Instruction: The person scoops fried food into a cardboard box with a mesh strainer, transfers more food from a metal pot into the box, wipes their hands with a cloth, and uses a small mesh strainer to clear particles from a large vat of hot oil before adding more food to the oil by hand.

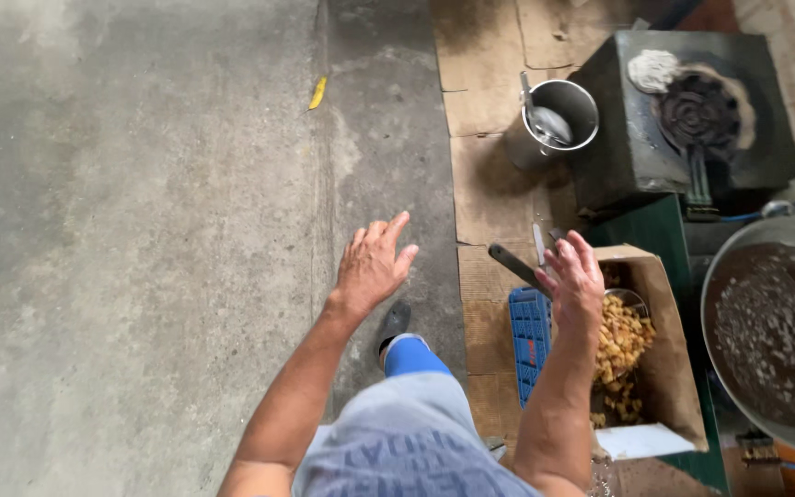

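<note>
My left hand hangs in the air over the concrete floor, fingers spread, holding nothing. My right hand is raised over a cardboard box full of yellowish fried pieces, fingers apart and empty. Just left of that hand, a dark-handled utensil sticks out over a blue plastic crate. My leg and dark shoe show below, between the arms.
A steel pot with a ladle stands on flattened cardboard. A dark metal burner stove sits at the top right. A large wok of dark oil is at the right edge. A yellow scrap lies on the floor.
</note>
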